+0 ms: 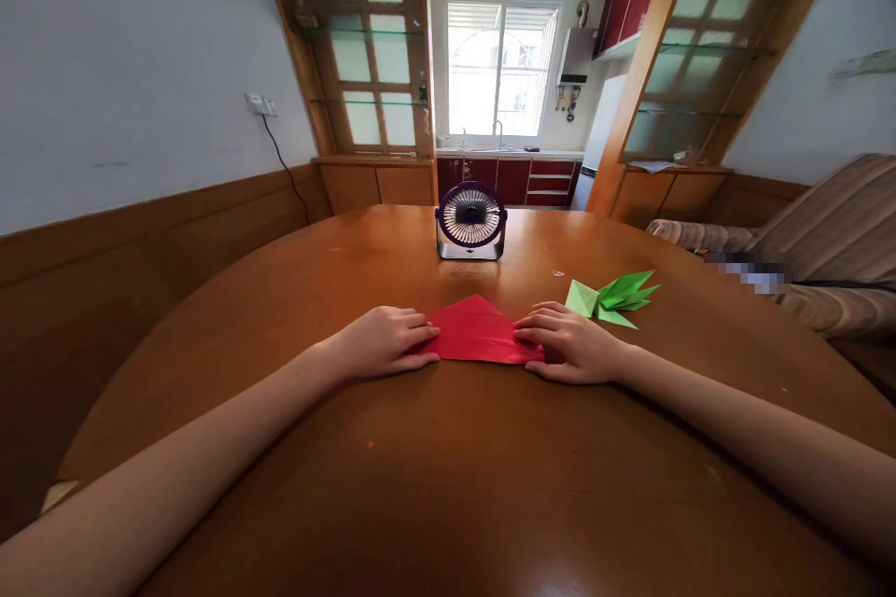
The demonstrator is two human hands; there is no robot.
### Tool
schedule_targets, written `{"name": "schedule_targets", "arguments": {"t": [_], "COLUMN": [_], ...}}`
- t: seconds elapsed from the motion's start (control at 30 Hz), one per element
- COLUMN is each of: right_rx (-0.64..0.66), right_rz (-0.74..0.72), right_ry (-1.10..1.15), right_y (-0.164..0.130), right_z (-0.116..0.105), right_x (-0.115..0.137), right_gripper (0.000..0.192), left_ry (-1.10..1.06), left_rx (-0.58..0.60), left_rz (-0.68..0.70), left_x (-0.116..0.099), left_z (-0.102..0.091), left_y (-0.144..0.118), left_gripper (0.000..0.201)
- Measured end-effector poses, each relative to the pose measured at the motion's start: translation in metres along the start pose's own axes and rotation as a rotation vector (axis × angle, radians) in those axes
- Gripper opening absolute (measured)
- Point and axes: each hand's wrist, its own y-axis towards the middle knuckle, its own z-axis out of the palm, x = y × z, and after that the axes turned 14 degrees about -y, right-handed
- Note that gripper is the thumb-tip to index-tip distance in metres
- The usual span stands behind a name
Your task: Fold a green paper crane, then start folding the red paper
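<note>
A sheet of red paper (476,333), folded into a wide triangle, lies on the brown table (448,476) with its peak pointing away from me. My left hand (388,340) grips the left corner, fingers on top and thumb along the near edge. At the right corner, my right hand (574,345) holds the paper the same way, its curled fingers over the red surface. Both corners are partly hidden under the fingers. Just beyond my right hand rests a green folded-paper piece (616,298) with several pointed leaves.
A small dark purple fan (471,219) stands upright on the table behind the red paper. To the right is a striped sofa (833,224). A black cord (280,154) hangs from a wall socket at the left. Behind the table are a kitchen window (500,65) and red cabinets (514,179).
</note>
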Motion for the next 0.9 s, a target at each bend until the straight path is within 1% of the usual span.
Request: {"name": "schedule_targets", "arguments": {"t": [0.13,0.23,0.3,0.43,0.57,0.7,0.8,0.9], "right_rx": [-0.035,-0.046,-0.047,-0.053,-0.063,-0.062,-0.058,-0.055], "right_rz": [-0.034,-0.019,0.01,0.099,0.193,0.207,0.208,0.223], "right_ry": [-0.024,-0.025,-0.016,0.06,0.173,0.253,0.283,0.272], "right_y": [0.002,0.003,0.003,0.004,0.005,0.004,0.004,0.004], "right_z": [-0.001,-0.002,-0.001,0.001,0.003,0.004,0.002,0.002], "right_x": [0.002,0.003,0.004,0.003,0.001,0.0,-0.001,-0.001], "right_gripper": [0.029,0.026,0.026,0.029,0.029,0.021,0.028,0.031], "left_ry": [-0.001,-0.015,-0.005,0.029,0.026,-0.159,-0.311,-0.408], "left_rx": [-0.024,-0.044,-0.052,-0.064,-0.096,-0.188,-0.251,-0.3], "left_rz": [0.022,0.036,0.045,0.065,0.045,-0.062,-0.199,-0.328], "left_x": [-0.003,-0.006,-0.009,-0.009,-0.005,-0.003,-0.001,0.0], "left_z": [-0.001,-0.004,-0.004,-0.001,0.005,0.007,0.009,0.011], "left_y": [0.001,0.003,0.004,0.004,0.002,0.002,0.002,0.004], "left_gripper": [0.042,0.043,0.042,0.029,0.027,0.025,0.022,0.022]}}
